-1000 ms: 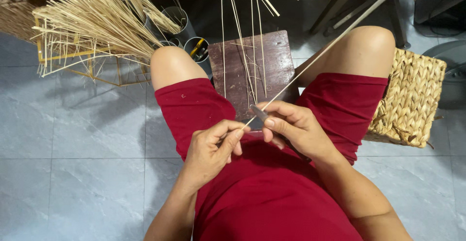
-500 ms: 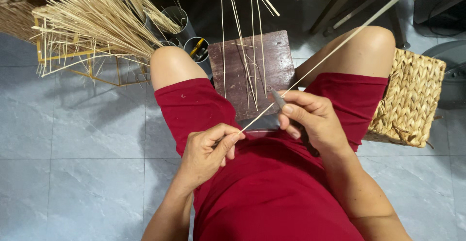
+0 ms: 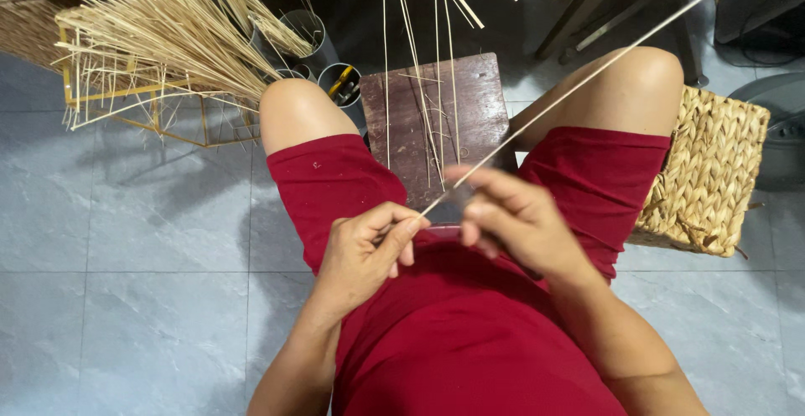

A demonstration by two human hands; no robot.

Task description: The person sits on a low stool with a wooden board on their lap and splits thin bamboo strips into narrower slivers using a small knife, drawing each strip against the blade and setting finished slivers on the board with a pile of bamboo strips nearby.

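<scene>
While the left hand [image 3: 369, 248] pinches the near end of a long, thin, pale straw-coloured cane strip [image 3: 587, 76] between thumb and forefinger, the right hand [image 3: 511, 219] closes its grip around the same strip a little farther along, just beside the left. From both hands the strip runs up and to the right, crossing above the right knee to the picture's top edge. Both hands hover over the lap in red shorts. Ahead, between the knees, stands a dark brown worn wooden stool [image 3: 436, 114] with several loose pale strips lying across it. A woven straw basket [image 3: 713, 173] sits beside the right thigh, and a spread bundle of pale cane splints [image 3: 168, 30] lies at upper left on the grey tiled floor [image 3: 126, 282].
</scene>
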